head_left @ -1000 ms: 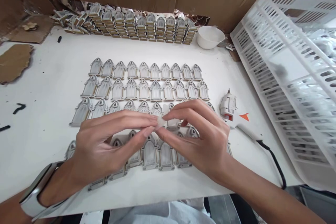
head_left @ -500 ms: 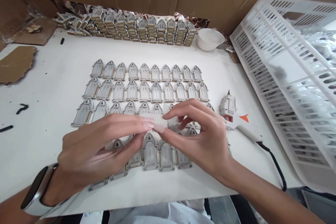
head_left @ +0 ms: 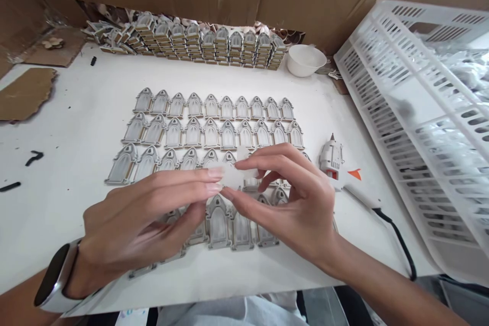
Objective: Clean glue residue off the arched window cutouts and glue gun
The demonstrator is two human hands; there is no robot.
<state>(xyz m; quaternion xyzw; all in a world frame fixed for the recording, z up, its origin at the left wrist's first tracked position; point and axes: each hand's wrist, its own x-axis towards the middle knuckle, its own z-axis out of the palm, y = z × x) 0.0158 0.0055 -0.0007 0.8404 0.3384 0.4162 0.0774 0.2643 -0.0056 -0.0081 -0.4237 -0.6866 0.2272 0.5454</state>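
While right hand (head_left: pixel 300 204) pinches one translucent piece (head_left: pixel 232 177), left hand (head_left: pixel 141 214) touches its edge, grip unclear; arched frames (head_left: pixel 218 226) beneath.

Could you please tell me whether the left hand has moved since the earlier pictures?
Yes: the left hand has shifted left against the frames on the table.

A worker's right hand (head_left: pixel 298 198) holds a small translucent piece (head_left: pixel 232 178), left hand (head_left: pixel 139 216) meeting its edge, above grey arched frames (head_left: pixel 211 134); a glue gun (head_left: pixel 331 157) lies rightward.
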